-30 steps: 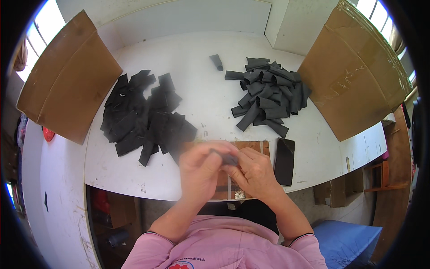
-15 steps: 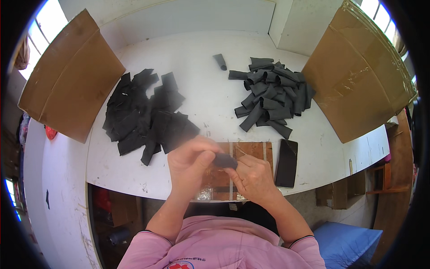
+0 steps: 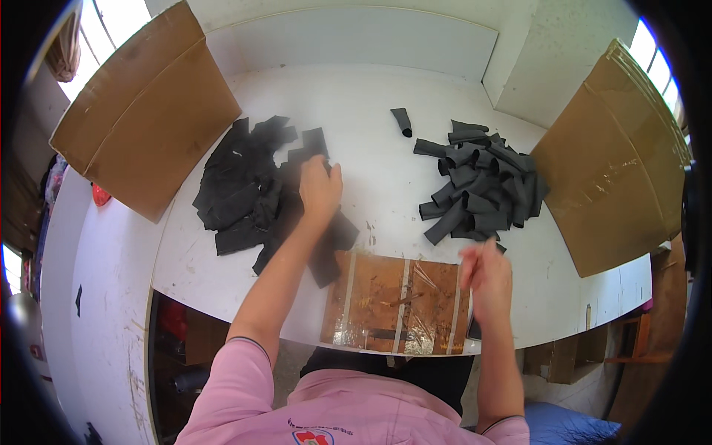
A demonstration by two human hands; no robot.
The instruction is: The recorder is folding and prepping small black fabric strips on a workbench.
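Our left hand (image 3: 320,189) lies flat-fingered on the flat black pieces (image 3: 252,189), while our blurred right hand (image 3: 486,278), its grip unclear, hovers near the rolled tubes (image 3: 478,189), which point every way.

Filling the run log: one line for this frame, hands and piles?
left hand: on flat black pieces pile | right hand: blurred, over brown board edge, hold unclear | rolled black pieces pile: untouched
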